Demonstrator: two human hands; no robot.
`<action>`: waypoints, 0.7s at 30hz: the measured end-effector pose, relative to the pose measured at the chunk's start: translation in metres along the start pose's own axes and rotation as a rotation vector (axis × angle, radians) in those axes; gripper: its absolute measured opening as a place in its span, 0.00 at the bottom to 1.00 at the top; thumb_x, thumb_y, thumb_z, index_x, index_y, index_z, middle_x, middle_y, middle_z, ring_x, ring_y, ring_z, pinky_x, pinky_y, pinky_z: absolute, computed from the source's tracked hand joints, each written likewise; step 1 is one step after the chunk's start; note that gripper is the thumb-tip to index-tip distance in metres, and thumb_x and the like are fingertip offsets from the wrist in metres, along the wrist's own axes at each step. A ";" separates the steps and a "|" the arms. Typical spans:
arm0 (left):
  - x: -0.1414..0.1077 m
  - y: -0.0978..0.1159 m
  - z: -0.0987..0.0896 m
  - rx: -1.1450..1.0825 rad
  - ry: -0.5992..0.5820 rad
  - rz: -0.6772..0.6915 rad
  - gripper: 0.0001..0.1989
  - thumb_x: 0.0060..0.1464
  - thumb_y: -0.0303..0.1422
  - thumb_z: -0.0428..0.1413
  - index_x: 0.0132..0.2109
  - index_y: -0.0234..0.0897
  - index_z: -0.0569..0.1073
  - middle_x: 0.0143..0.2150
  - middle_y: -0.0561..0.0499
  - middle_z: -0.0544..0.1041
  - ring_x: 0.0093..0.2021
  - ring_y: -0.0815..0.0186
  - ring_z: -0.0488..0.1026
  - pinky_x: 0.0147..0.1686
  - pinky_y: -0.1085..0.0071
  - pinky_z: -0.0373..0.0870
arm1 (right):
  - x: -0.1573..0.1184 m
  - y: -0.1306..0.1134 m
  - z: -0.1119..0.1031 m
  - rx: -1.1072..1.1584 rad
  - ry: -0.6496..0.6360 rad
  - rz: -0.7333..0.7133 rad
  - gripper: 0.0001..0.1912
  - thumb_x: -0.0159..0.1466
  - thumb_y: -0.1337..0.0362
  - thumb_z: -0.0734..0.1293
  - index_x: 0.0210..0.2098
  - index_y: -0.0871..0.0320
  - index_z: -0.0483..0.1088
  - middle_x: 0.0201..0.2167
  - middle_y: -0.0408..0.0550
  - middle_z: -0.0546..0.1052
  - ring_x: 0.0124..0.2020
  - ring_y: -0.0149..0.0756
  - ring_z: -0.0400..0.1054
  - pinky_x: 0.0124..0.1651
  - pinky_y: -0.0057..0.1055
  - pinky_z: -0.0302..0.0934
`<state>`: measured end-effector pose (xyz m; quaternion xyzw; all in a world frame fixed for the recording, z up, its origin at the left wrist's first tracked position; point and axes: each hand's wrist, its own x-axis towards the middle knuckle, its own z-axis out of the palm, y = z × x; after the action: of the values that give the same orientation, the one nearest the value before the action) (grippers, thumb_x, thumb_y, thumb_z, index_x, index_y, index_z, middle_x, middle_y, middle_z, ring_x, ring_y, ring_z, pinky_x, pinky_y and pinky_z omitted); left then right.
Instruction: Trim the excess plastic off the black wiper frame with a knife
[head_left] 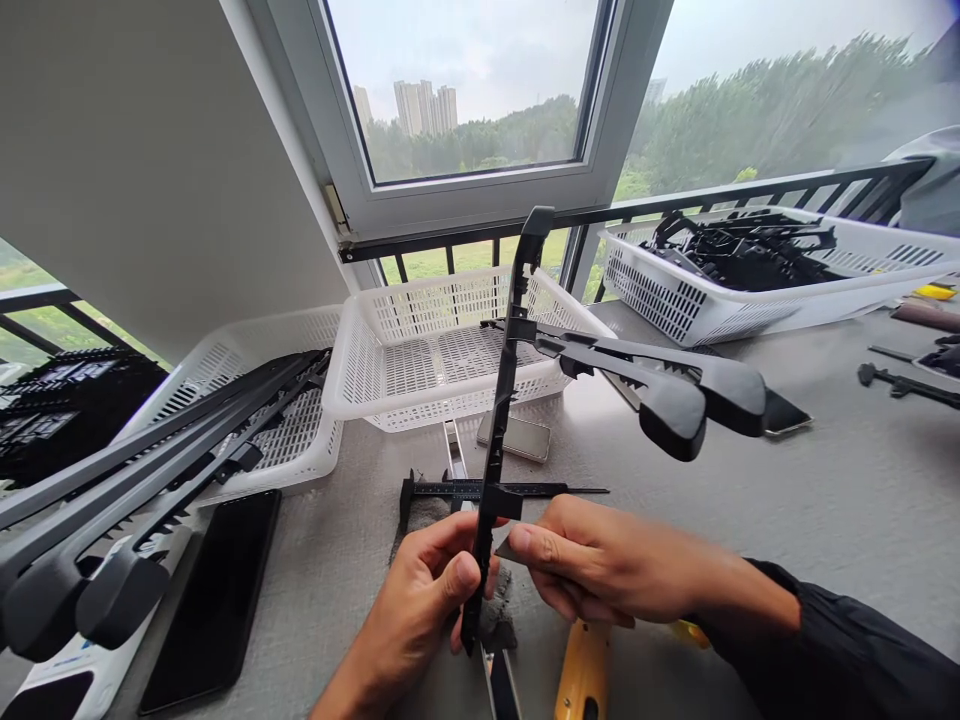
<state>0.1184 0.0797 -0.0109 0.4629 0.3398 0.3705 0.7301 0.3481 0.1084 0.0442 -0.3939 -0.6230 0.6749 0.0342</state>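
Note:
A long black plastic trim strip (501, 410) stands nearly upright in front of me, its top end hooked. My left hand (427, 580) grips it near the lower end, thumb pressed on its face. My right hand (592, 560) is closed on a small grey blade (506, 548), whose tip lies at the strip's right edge, just below a projecting tab. Whether the blade touches the strip, I cannot tell. Behind the strip a dark caliper (547, 490) lies across the table. Under my right hand is a yellow-handled tool (586, 670).
White plastic baskets (405, 405) stand along the window; the right basket (660, 310) holds many black parts. More trim strips lie over the left basket (322, 455) and at the right (675, 410). A black phone (214, 600) lies at the left, with grey shavings (499, 600) near my hands.

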 end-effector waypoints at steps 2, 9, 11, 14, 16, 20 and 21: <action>0.000 -0.002 -0.002 -0.016 0.003 0.014 0.34 0.58 0.58 0.66 0.60 0.36 0.82 0.27 0.57 0.67 0.19 0.79 0.56 0.17 0.82 0.57 | -0.002 -0.001 -0.002 -0.011 0.015 -0.028 0.45 0.69 0.23 0.51 0.21 0.57 0.65 0.13 0.39 0.62 0.14 0.25 0.54 0.19 0.23 0.50; 0.001 -0.005 -0.004 -0.048 -0.009 0.023 0.31 0.58 0.57 0.66 0.59 0.39 0.83 0.29 0.57 0.68 0.18 0.80 0.57 0.15 0.83 0.60 | 0.002 0.005 0.001 -0.186 0.212 -0.204 0.44 0.74 0.29 0.50 0.21 0.58 0.67 0.16 0.40 0.62 0.19 0.26 0.55 0.25 0.26 0.50; 0.002 -0.004 -0.004 -0.046 -0.009 0.023 0.31 0.58 0.57 0.66 0.58 0.39 0.83 0.28 0.57 0.67 0.18 0.80 0.57 0.16 0.83 0.60 | 0.005 0.006 0.003 -0.243 0.241 -0.197 0.43 0.76 0.33 0.51 0.21 0.59 0.67 0.16 0.41 0.63 0.20 0.27 0.56 0.26 0.26 0.50; 0.002 -0.005 -0.004 -0.037 -0.004 0.018 0.32 0.58 0.57 0.66 0.58 0.38 0.83 0.28 0.57 0.67 0.19 0.79 0.58 0.16 0.83 0.60 | 0.007 0.009 0.004 -0.262 0.246 -0.180 0.40 0.78 0.38 0.52 0.22 0.59 0.68 0.17 0.41 0.64 0.20 0.27 0.57 0.27 0.26 0.51; 0.002 -0.007 -0.004 -0.042 0.001 0.009 0.33 0.58 0.58 0.65 0.58 0.37 0.82 0.28 0.57 0.67 0.19 0.79 0.58 0.15 0.83 0.60 | 0.006 0.010 0.005 -0.245 0.224 -0.192 0.40 0.79 0.39 0.53 0.22 0.59 0.69 0.17 0.41 0.65 0.20 0.27 0.58 0.27 0.26 0.51; -0.001 -0.010 -0.004 -0.075 0.006 -0.024 0.33 0.59 0.58 0.65 0.58 0.36 0.80 0.30 0.56 0.69 0.19 0.78 0.60 0.15 0.81 0.62 | 0.007 0.009 0.006 -0.224 0.226 -0.220 0.40 0.79 0.39 0.52 0.21 0.59 0.68 0.17 0.40 0.63 0.20 0.26 0.57 0.27 0.26 0.51; -0.001 -0.011 -0.003 -0.088 0.008 -0.034 0.32 0.59 0.59 0.64 0.56 0.36 0.80 0.32 0.55 0.70 0.19 0.78 0.62 0.16 0.80 0.64 | 0.007 0.008 0.006 -0.226 0.248 -0.217 0.40 0.79 0.38 0.52 0.21 0.59 0.68 0.17 0.40 0.63 0.20 0.26 0.56 0.27 0.27 0.50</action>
<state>0.1175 0.0768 -0.0216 0.4228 0.3339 0.3747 0.7545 0.3430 0.1054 0.0328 -0.4060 -0.7246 0.5394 0.1386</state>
